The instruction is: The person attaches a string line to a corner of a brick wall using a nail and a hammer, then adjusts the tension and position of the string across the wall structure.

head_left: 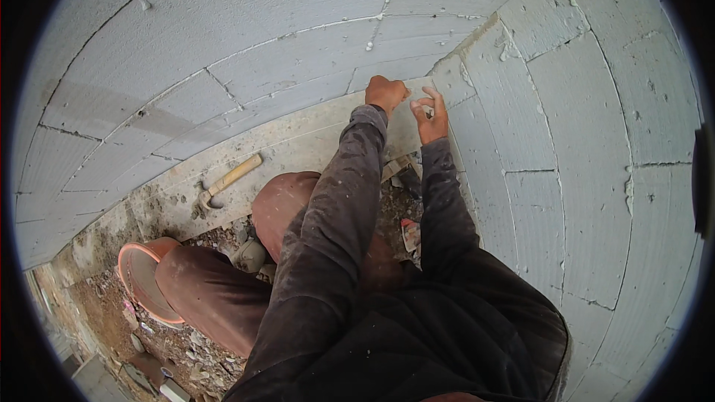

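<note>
My left hand [387, 94] is closed, knuckles up, low in front of the pale block wall near the inside corner. What it holds, if anything, is hidden. Close beside it, my right hand [431, 117] has its fingers curled toward the thumb, one finger raised; any small thing between them cannot be made out. Beneath both hands runs a grey concrete ledge [298, 150], with a thin pale line along it toward my left hand. Farther left on that ledge lies a hammer [232, 180] with a wooden handle, its head toward the near left.
Block walls [298, 52] meet at the corner ahead; the right wall [566, 149] stands close by my right arm. An orange-rimmed bucket [141, 283] is at left beside my knee. Rubble [201, 353] covers the ground, and a wood scrap [396, 167] lies below my hands.
</note>
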Demonstrator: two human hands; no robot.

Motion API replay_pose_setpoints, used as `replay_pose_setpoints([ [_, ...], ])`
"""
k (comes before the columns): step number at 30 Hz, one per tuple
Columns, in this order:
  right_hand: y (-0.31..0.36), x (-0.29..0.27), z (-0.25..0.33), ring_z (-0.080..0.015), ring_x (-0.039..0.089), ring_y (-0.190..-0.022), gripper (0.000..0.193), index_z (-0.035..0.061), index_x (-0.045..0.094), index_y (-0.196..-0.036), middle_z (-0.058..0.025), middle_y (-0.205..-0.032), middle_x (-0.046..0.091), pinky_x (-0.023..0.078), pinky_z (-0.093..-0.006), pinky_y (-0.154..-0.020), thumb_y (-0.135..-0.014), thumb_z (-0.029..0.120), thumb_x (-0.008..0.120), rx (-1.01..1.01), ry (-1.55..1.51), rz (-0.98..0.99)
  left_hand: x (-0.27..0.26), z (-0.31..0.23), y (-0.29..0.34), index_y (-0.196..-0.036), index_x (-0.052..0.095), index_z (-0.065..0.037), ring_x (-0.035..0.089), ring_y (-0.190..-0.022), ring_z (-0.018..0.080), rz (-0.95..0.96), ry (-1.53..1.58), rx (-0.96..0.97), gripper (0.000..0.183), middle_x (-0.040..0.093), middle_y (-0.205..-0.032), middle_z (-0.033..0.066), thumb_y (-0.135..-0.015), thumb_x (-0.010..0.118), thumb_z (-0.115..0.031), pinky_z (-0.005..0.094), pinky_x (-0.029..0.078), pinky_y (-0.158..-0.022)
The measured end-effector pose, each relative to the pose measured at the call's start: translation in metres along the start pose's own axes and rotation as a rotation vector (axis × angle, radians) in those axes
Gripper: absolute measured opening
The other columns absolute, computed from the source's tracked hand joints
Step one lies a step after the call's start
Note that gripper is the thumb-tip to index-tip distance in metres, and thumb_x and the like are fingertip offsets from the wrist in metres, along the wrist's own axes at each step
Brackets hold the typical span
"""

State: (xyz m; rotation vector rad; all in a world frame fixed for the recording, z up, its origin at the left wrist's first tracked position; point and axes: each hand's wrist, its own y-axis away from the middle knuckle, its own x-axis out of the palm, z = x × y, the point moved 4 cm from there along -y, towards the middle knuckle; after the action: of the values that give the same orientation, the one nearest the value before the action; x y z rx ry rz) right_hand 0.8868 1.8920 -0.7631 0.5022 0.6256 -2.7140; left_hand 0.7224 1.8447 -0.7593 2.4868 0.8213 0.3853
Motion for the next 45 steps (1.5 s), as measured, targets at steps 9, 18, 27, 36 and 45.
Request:
replay_pose_setpoints([
  [9, -0.013, 0.005, -0.013, -0.0101, 0.054, -0.063, 0.013, 0.0036, 0.074, -0.103, -0.0012, -0.087, 0.068, 0.042, -0.0264, -0.058, -0.094, 0.012, 0.073, 0.295, -0.235, 0.166, -0.007, -0.009, 0.009, -0.075, 0.069, 0.009, 0.043, -0.051, 0.0134, 0.142, -0.080, 0.008, 0.015, 0.057, -0.066, 0.0083, -0.075, 0.077, -0.004, 0.0331, 0.027, -0.044],
  [18, -0.018, -0.015, 0.035, -0.0193, 0.065, -0.084, 0.018, 0.0089, 0.077, -0.105, -0.0073, -0.094, 0.071, 0.049, -0.0319, -0.072, -0.087, 0.006, 0.076, 0.027, -0.025, -0.037, -0.012, -0.011, 0.023, -0.080, 0.067, 0.004, 0.046, -0.054, 0.0121, 0.258, -0.189, 0.055, 0.025, 0.059, -0.074, 0.0064, -0.075, 0.081, -0.016, 0.0314, 0.033, -0.047],
  [27, -0.029, -0.012, 0.047, -0.0212, 0.066, -0.082, 0.011, 0.0046, 0.075, -0.099, -0.0100, -0.092, 0.070, 0.051, -0.0338, -0.074, -0.089, 0.005, 0.073, -0.158, 0.094, 0.257, -0.012, -0.006, 0.016, -0.095, 0.068, 0.005, 0.049, -0.062, 0.0100, 0.335, -0.181, 0.042, 0.021, 0.058, -0.074, 0.0027, -0.084, 0.078, -0.011, 0.0268, 0.037, -0.051],
  [36, -0.026, -0.023, 0.031, -0.0254, 0.065, -0.081, 0.009, 0.0048, 0.068, -0.100, -0.0118, -0.094, 0.065, 0.050, -0.0365, -0.069, -0.091, 0.003, 0.066, -0.186, 0.299, 0.112, 0.001, -0.011, 0.023, -0.099, 0.073, 0.002, 0.048, -0.059, 0.0083, 0.339, -0.099, 0.034, 0.019, 0.059, -0.075, 0.0008, -0.086, 0.079, -0.010, 0.0243, 0.037, -0.050],
  [45, -0.034, -0.032, 0.062, -0.0247, 0.069, -0.083, 0.013, 0.0083, 0.077, -0.099, -0.0109, -0.096, 0.070, 0.053, -0.0336, -0.072, -0.087, 0.004, 0.074, -0.267, 0.198, 0.155, 0.000, -0.012, 0.022, -0.101, 0.072, 0.004, 0.044, -0.052, 0.0074, 0.309, -0.098, 0.029, 0.021, 0.058, -0.073, 0.0012, -0.086, 0.078, -0.009, 0.0245, 0.031, -0.045],
])
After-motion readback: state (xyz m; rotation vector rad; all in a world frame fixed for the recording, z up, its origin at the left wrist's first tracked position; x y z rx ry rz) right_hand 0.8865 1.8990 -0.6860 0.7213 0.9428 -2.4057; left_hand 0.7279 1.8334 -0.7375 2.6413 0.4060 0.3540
